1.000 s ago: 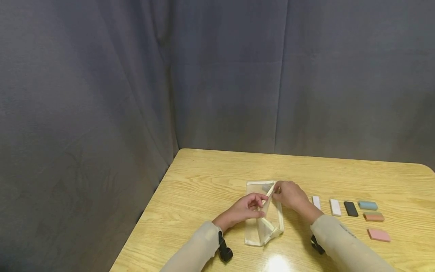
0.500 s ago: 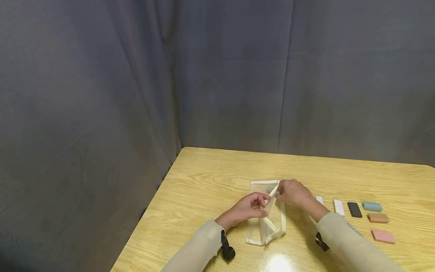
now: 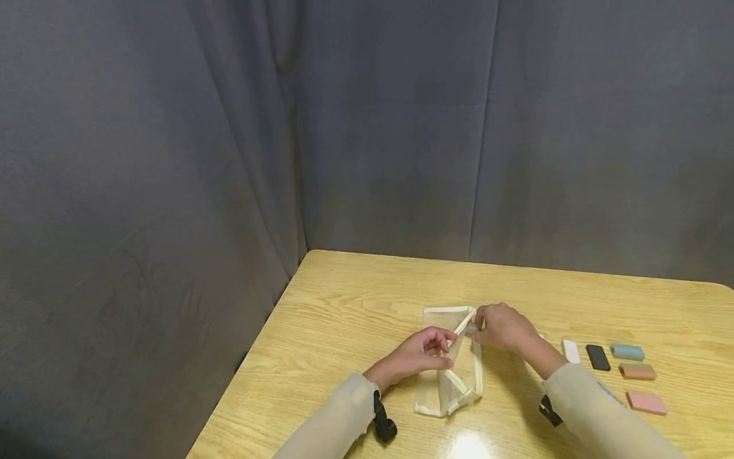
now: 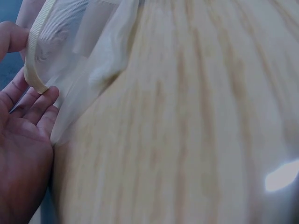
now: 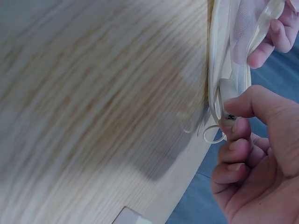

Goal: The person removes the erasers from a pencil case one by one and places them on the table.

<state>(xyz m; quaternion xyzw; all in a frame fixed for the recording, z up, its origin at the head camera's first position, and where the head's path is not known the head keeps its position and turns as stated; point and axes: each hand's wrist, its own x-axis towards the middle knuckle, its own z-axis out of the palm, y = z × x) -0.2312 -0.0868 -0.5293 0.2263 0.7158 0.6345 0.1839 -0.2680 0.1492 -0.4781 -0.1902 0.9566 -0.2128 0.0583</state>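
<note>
A see-through mesh pouch (image 3: 430,386) with cream trim lies on the table, its mouth spread apart. My left hand (image 3: 408,354) holds the pouch's rim; in the left wrist view the trim (image 4: 31,56) runs between its fingers. At the pouch's far right corner, my right hand (image 3: 506,329) pinches a small pale block, likely an eraser (image 5: 227,91), with a dark mark on it. Part of this block sits within the pouch's opening, and my fingers cover some of it. A thin cord loop (image 5: 215,134) hangs beside those fingertips.
Right of my hands lie a white eraser (image 3: 571,351), a black eraser (image 3: 598,357), a blue one (image 3: 627,352), an orange-and-green one (image 3: 638,371) and a pink one (image 3: 647,402). Another white piece is mostly hidden behind my right wrist. A grey curtain (image 3: 390,159) hangs behind the table (image 3: 355,287).
My right hand has shifted slightly right, and the pale block has moved from behind the mesh toward the pouch's mouth. The left hand keeps its hold. The head view has swung a little.
</note>
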